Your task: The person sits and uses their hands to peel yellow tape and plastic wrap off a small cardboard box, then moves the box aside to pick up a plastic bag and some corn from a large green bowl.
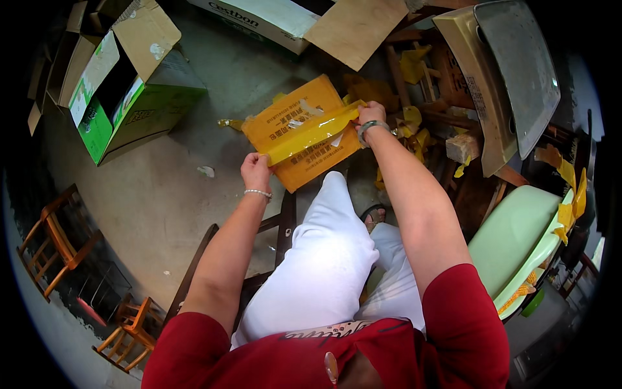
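A strip of shiny yellow packing tape (317, 135) is stretched across an orange-yellow cardboard box (275, 123) with dark print, just beyond my knees. My left hand (255, 171), below a beaded bracelet, pinches the tape's near-left end at the box's edge. At the far right edge, my right hand (371, 115), with a bangle on the wrist, grips the other end. Torn whitish patches show on the box top beside the strip. Whether the middle of the tape is stuck down I cannot tell.
An open green carton (146, 113) stands at the far left, and a white carton (265, 23) lies at the back. Wooden stools (61, 240) are at the left. On the right are a pale green basin (515, 230), a wood block (464, 147), a leaning panel (521, 65) and tape scraps.
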`<state>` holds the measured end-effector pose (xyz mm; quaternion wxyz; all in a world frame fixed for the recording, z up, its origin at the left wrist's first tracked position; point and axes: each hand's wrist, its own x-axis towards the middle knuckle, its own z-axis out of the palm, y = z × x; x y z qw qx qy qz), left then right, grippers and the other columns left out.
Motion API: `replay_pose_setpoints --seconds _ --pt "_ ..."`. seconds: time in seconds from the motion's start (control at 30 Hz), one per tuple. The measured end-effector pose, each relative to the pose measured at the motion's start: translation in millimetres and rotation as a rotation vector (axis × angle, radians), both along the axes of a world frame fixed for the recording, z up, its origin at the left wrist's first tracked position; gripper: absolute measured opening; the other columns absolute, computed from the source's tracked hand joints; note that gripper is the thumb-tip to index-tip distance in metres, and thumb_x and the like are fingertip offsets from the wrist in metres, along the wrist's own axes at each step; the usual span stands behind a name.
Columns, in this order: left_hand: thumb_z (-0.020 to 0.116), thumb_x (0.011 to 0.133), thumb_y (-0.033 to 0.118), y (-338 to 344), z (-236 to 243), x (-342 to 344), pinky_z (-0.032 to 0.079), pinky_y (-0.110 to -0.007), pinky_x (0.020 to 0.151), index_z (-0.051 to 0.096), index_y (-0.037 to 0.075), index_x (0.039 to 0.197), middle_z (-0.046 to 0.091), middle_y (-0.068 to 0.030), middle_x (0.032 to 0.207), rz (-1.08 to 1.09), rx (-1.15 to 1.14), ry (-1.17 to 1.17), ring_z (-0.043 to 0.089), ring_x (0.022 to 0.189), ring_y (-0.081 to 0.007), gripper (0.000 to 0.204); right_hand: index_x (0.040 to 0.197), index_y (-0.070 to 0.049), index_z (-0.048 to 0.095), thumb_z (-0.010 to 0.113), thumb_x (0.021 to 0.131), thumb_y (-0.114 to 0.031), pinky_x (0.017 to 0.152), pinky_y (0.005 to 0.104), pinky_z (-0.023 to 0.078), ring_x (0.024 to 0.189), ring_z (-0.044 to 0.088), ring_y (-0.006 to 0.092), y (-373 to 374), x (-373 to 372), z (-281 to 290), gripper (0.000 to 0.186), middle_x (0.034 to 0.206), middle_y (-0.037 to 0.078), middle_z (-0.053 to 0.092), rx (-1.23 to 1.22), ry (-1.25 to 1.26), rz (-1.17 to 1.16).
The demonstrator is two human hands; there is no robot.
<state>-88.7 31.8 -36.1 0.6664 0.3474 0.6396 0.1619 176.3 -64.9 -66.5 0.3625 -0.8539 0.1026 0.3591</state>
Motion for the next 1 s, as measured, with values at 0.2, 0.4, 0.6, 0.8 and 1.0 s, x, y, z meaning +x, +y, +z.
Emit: replay_pose_setpoints --seconds 0.2,0.4,0.6,0.8,1.0 --pt "0.053 0.078 0.005 -12 -12 0 0.049 -0.028 0.06 0.051 0.004 0.078 0.053 -0.003 0.076 0.058 0.134 0.112 0.053 0.069 -0.0128 0.002 0.103 -0.002 0.055 0.054 0.084 -0.013 0.043 0.0266 0.041 0.056 0.056 0.0166 1 -2 -5 0.022 0.081 0.009 0.06 -0.047 -0.073 0.047" --pt "0.053 0.078 0.005 -16 -16 -1 0.049 -0.029 0.059 0.05 0.005 0.078 0.053 -0.0039 0.077 0.212 0.142 0.142 0.053 0.071 -0.0153 0.003 0.096 -0.003 0.061 0.06 0.076 -0.017 0.075 0.0344 0.046 0.087 0.06 0.031 13 -11 15 0.025 0.094 0.017 0.062 -0.14 -0.137 0.147" --pt "0.054 0.08 0.005 -18 -15 0 0.051 -0.028 0.059 0.048 0.006 0.08 0.052 -0.0037 0.079 0.278 0.1 0.087 0.053 0.071 -0.0149 0.006 0.098 -0.006 0.062 0.06 0.077 -0.021 0.079 0.0345 0.046 0.091 0.059 0.0311 13 -7 11 0.026 0.097 0.016 0.062 -0.2 -0.16 0.253" --pt "0.054 0.084 0.008 -17 -5 0 0.05 -0.024 0.054 0.048 0.006 0.082 0.048 -0.0016 0.076 0.212 0.094 0.093 0.05 0.069 -0.011 0.007 0.098 -0.006 0.063 0.062 0.076 -0.021 0.08 0.0342 0.045 0.093 0.058 0.0306 15 -6 11 0.027 0.099 0.016 0.062 -0.198 -0.152 0.273" --pt "0.054 0.085 0.009 -19 -11 -3 0.047 -0.022 0.05 0.048 0.006 0.084 0.048 -0.0007 0.073 0.142 0.119 0.17 0.048 0.063 -0.0088 0.007 0.097 -0.006 0.064 0.063 0.075 -0.021 0.077 0.0334 0.046 0.088 0.06 0.0301 17 -4 13 0.026 0.095 0.015 0.063 -0.172 -0.152 0.295"
